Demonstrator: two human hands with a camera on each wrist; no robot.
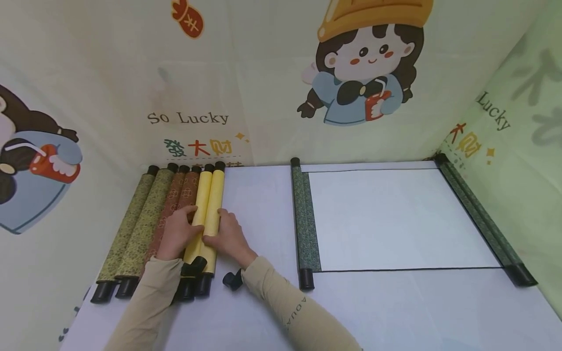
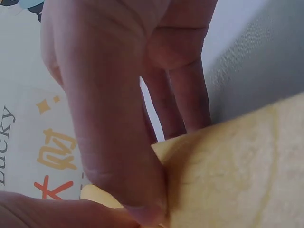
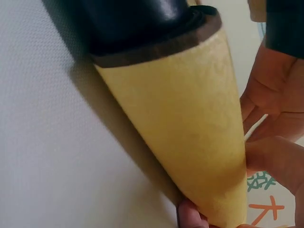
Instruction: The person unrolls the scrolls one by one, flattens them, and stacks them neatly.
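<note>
Two yellow rolled scrolls with black end knobs lie side by side at the left of the table in the head view. My left hand (image 1: 181,233) holds the left yellow scroll (image 1: 202,195), its thumb across the top and fingers at the left side. My right hand (image 1: 231,238) grips the right yellow scroll (image 1: 216,190) between the thumb, near the seam of the pair, and fingers along the outer side. In the right wrist view, the yellow roll (image 3: 180,128) narrows away from its black knob (image 3: 137,21), with fingertips at its far part.
Left of the yellow pair lie two reddish-brown scrolls (image 1: 190,187) and two olive patterned scrolls (image 1: 151,214). At the right, a partly unrolled dark green scroll (image 1: 300,219) shows a blank white sheet (image 1: 395,219). A printed cloth backdrop (image 1: 272,87) rises behind the white table (image 1: 259,195).
</note>
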